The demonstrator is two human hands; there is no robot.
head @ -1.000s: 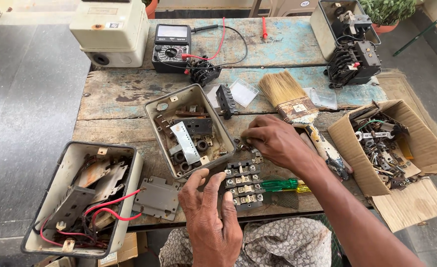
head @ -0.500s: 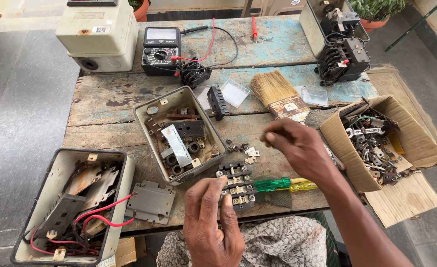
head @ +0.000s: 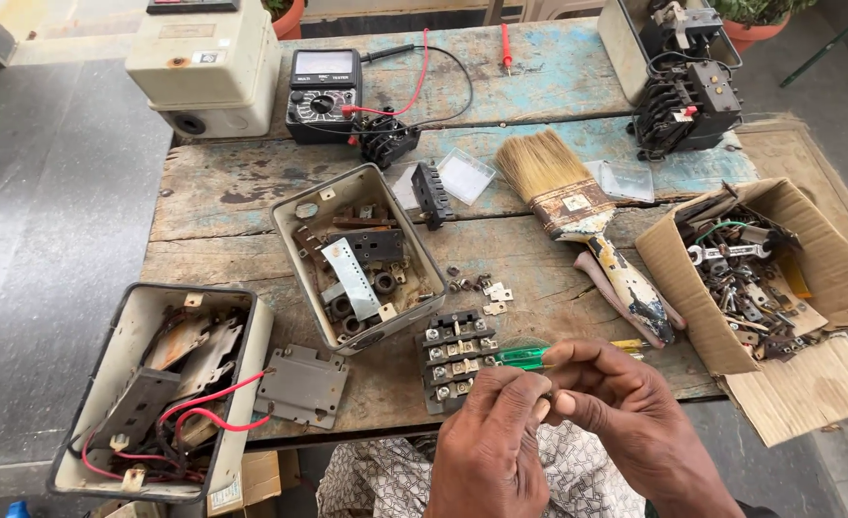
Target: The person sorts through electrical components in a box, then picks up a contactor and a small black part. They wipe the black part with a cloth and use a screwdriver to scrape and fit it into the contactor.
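**Both hands drawn together beside the terminal block**

Since a moment ago, my right hand (head: 625,412) has come back from the loose small parts (head: 481,288) on the boards and now meets my left hand (head: 496,436) at the near edge of the wooden table (head: 232,192), just right of the black terminal block (head: 457,360).

Well left of the block, the open grey box with red wires (head: 160,388) hangs over the table's near left corner. A flat grey plate (head: 301,386) lies between that box and the block. Just beyond the block and slightly left sits the smaller open metal housing (head: 357,254), tilted, with black parts inside.

The terminal block lies flat with its rows of screws facing up. My left hand's fingertips touch its right edge. Both hands are pinched together, thumbs and forefingers meeting on something small; it is hidden between my fingers, so I cannot tell what it is. A green-handled screwdriver (head: 525,357) lies just right of the block, partly under my fingers.

Farther right and beyond the block, the worn paintbrush (head: 577,206) lies at a slant, handle toward me. Well right of the block, the cardboard box of metal scrap (head: 827,259) sits at the table's right end.
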